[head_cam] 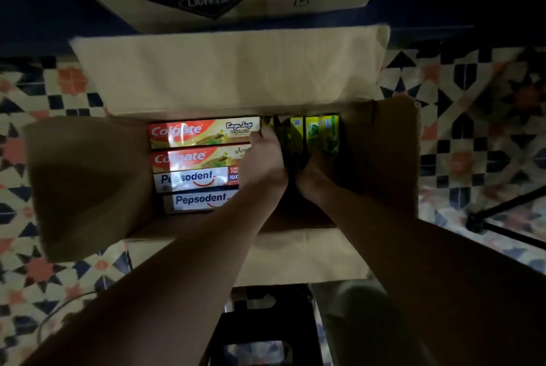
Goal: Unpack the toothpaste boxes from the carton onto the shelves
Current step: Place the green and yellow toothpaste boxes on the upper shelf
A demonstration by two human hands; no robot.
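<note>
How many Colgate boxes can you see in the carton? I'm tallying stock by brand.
2. One Colgate box lies at the carton's far edge, the second right beside it, nearer the Pepsodent boxes. More may be hidden underneath or behind the hands.

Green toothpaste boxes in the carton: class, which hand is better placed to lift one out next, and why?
Probably the left hand: its fingertips already touch the green boxes at their near end. The right hand sits lower, mostly in shadow.

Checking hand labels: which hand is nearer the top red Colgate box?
Left. The left hand touches the top red Colgate box at its right end; the right hand sits further right.
</note>
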